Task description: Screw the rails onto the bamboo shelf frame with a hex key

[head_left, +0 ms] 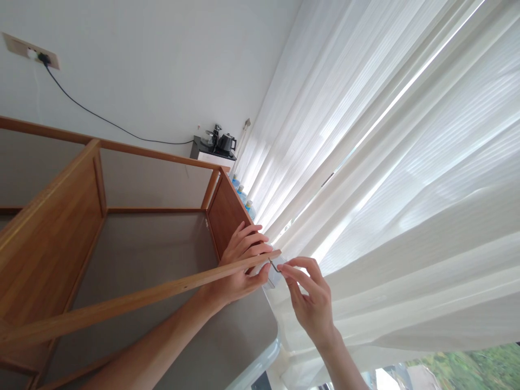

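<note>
A wooden rail point(162, 296) runs across the furniture frame to its near right corner. Around the rail's right end is my left hand point(232, 286), closed on it, with the fingers above and the thumb below. Part of that hand is hidden behind the wood. My right hand point(312, 297) pinches a small L-shaped hex key point(275, 266) between thumb and fingers. The key's other end meets the underside of the rail near its tip; whether it sits in a screw is too small to tell. A reddish wooden end panel point(227, 211) stands just beyond my left hand.
Sheer white curtains point(365, 162) hang close to my right hand. Large water bottles point(241, 189) stand behind the end panel. Beyond are a black kettle point(226, 142) on a small cabinet and a cord point(101, 118) running to a wall socket point(20, 46). Another wooden panel point(60, 227) is at left.
</note>
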### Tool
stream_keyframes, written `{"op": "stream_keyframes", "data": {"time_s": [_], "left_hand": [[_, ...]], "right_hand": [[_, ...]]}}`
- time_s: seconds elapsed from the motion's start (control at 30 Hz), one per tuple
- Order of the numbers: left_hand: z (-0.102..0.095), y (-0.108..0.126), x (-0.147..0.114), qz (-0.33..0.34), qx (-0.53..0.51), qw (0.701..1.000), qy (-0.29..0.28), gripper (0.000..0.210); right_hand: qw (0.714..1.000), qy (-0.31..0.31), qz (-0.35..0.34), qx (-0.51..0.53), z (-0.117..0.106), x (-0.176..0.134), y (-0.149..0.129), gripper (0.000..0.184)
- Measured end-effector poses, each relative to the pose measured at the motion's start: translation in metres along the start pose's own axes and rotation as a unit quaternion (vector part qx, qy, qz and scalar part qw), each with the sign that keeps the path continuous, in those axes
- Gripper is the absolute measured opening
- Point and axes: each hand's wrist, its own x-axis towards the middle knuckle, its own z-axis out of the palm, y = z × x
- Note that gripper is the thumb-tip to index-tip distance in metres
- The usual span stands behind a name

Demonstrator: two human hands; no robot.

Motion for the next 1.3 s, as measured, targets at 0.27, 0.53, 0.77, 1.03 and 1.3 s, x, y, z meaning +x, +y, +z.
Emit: {"op": "stream_keyframes", "data": {"time_s": [0.27, 0.53, 0.77, 1.03, 1.3], "left_hand": [[-0.001, 0.001, 0.0, -0.004, 0.004, 1.0, -0.005, 0.036], [-0.001, 0.002, 0.001, -0.005, -0.002, 1.0, 0.001, 0.036], [0.0, 0.002, -0.001, -0.007, 0.001, 1.0, -0.002, 0.039], [0.001, 0.001, 0.0, -0.007, -0.005, 1.0, 0.0, 0.038], [0.002, 0.0, -0.002, -0.013, -0.012, 1.0, -0.004, 0.035]], "right_hand": [[0.993, -0.04, -0.089, -0.066, -0.015, 0.01, 0.004, 0.052], [0.986, -0.082, -0.121, -0.085, -0.025, 0.023, 0.005, 0.056], [0.99, -0.068, -0.096, -0.076, -0.018, 0.017, 0.003, 0.047], [0.999, -0.028, -0.043, -0.013, -0.004, 0.009, 0.004, 0.041], [0.989, -0.027, 0.111, 0.092, 0.013, 0.001, -0.016, 0.016]]}}
